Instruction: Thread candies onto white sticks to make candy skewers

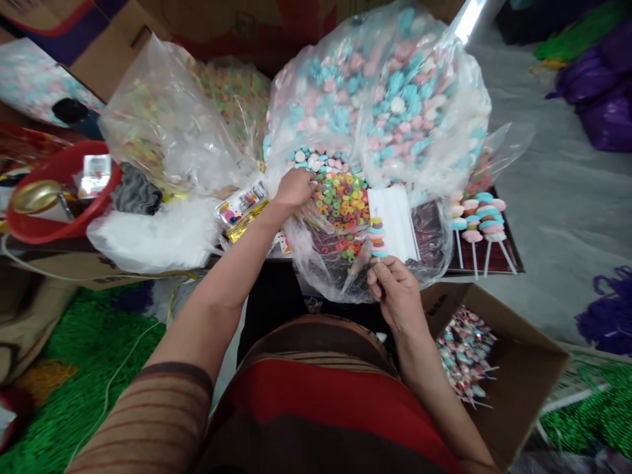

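Note:
My right hand (395, 288) pinches the lower end of a candy skewer (378, 237), which stands upright with pink, blue, yellow and brown pieces stacked on it. At the near edge of the loose pink, blue and white candies (320, 160), my left hand (295, 189) has its fingers pressed together; what they hold, if anything, is too small to make out. Colourful ring candies (343, 204) lie on clear plastic just right of its fingertips. A stack of white sticks (392, 220) lies beside the skewer.
Large bags of candy (395, 99) rise behind the work area. Several finished skewers (488, 217) lie at the table's right end. Below them stands an open cardboard box (523, 368) holding wrapped skewers. A red basin (29, 227) sits at left, near white plastic bags (153, 234).

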`<state>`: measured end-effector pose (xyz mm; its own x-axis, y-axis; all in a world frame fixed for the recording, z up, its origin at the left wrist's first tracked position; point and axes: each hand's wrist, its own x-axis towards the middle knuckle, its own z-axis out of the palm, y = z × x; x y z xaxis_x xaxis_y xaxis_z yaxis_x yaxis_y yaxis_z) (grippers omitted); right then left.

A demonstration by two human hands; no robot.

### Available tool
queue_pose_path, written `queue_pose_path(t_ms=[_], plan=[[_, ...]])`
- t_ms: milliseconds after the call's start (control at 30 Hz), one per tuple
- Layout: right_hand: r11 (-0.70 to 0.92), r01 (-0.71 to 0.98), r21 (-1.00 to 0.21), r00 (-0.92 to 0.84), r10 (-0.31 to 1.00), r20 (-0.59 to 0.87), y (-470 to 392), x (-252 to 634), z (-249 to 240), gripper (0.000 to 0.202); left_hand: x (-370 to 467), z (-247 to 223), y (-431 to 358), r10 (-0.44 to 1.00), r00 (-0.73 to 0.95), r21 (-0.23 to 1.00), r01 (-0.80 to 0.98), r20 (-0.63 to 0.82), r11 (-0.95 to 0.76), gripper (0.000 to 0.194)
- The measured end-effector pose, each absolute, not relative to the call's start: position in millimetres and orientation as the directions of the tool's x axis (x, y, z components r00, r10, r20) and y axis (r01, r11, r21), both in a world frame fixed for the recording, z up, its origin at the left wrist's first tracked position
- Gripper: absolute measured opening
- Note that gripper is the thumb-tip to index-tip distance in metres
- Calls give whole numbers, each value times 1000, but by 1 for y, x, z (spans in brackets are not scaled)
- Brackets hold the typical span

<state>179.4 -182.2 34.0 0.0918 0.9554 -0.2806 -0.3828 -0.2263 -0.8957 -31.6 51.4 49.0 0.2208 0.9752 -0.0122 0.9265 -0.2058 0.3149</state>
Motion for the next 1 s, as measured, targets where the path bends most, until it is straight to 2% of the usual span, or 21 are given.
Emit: queue_pose_path(t_ms=[133,267,333,433,533,733,1000], plan=[[-241,-386,-891,108,947,-303,-181,183,31,37,-39,42,49,977,212,341,916,37,-212,23],[-238,-377,-895,98,951,-294,-180,183,28,35,-48,41,57,993,3,544,836,118,-67,28],[-244,-373,-895,97,949,-299,-180,183,27,34,-51,42,64,991,-87,665,746,101,-2,30],[-259,-383,-886,103,942,-320,-180,182,25,35,-49,45,72,993,-91,731,682,72,9,29],[-262,-390,-883,108,939,-326,-181,183,24,36,-39,45,78,993,-19,673,737,118,-66,25],[-264,-381,-886,125,935,-332,-181,183,24,35,-16,36,84,988,124,415,897,93,-152,28],[-227,-396,-890,127,946,-298,-171,183,30,38,-22,39,75,994,78,349,932,80,-102,30]])
